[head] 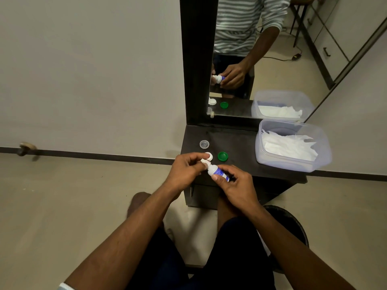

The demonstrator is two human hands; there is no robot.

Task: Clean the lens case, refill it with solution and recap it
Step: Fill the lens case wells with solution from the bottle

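My right hand (236, 185) grips a small white solution bottle (217, 171) with a blue label, tilted with its nozzle pointing up and left. My left hand (184, 172) pinches a small white piece, apparently the lens case (204, 161), right at the nozzle tip; my fingers hide most of it. Both hands hover over the front left edge of the dark dresser top (238, 143). Just behind my fingers a white cap (210, 156) lies on the top. To its right sits a green cap (222, 156), and farther back a small clear cap (204, 144).
A translucent plastic tub (259, 147) with white tissues stands at the dresser's right. A dark-framed mirror (261, 65) rises behind and reflects my hands and the caps. A dark round bin (293, 222) stands on the floor at the right, near my knees.
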